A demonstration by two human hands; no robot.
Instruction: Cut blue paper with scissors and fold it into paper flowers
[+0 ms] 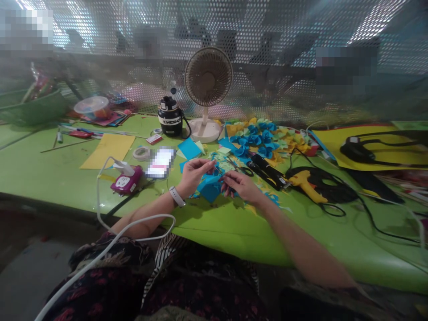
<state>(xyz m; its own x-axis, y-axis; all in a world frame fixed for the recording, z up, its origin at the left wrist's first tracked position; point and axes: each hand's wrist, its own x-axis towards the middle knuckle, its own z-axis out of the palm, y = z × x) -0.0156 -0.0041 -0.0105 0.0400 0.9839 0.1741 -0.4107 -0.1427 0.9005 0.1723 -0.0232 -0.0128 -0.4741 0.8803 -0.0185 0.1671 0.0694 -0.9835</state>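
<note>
Left hand (195, 175) and right hand (242, 186) pinch a thin item (219, 171), too fine to make out, above folded blue paper (210, 187) on a green table (67, 178). Blue and yellow paper flowers (264, 138) lie heaped far beyond, and a yellow glue gun (306, 185) sits to the right, its nozzle partly hidden

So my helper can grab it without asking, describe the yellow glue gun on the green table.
On the long green table, find the white desk fan at the back, then look right past the heap of blue and yellow paper flowers. The yellow hot glue gun lies there on its side, grip pointing right. Its bright yellow body sets it apart from the black tool to its left and the coiled black cord behind it.
</note>
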